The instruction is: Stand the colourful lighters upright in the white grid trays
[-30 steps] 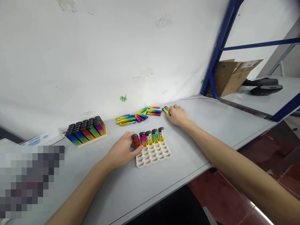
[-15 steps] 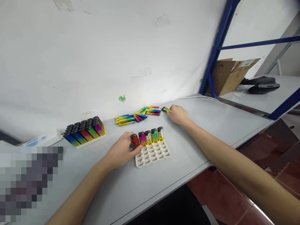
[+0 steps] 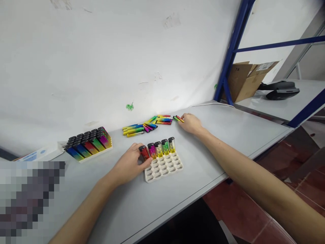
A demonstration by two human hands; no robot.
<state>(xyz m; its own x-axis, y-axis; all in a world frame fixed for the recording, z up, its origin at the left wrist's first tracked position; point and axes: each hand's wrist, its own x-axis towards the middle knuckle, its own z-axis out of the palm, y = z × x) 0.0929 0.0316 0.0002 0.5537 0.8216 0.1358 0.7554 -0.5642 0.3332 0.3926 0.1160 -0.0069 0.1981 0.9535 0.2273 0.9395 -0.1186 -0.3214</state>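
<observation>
My left hand (image 3: 130, 163) is closed around the left end of a white honeycomb tray (image 3: 166, 172), thumb in front and fingers behind a red lighter (image 3: 144, 154). Beside that lighter, several more stand upright along the tray's back row: a magenta lighter (image 3: 151, 150), a green lighter (image 3: 165, 147) and clear-and-yellow ones. The front holes hold nothing. Farther back, my right hand (image 3: 191, 123) pinches the end of a lighter in a small red-and-green pair (image 3: 178, 119) lying on the table; its fingertips are partly hidden. Several shiny multicoloured lighters (image 3: 134, 130) lie left of it.
At the left stands a tray packed with upright lighters (image 3: 88, 145). The white wall (image 3: 114, 61) rises behind the table (image 3: 157, 203). A blue metal frame (image 3: 230, 51), a cardboard box (image 3: 245, 81) and a black device (image 3: 281, 90) are at the right. A blurred patch covers the lower left.
The whole view has shifted slightly. The right fingers have drawn in on the lighter pair, which now shows more red. The left hand keeps its hold at the tray's end.
</observation>
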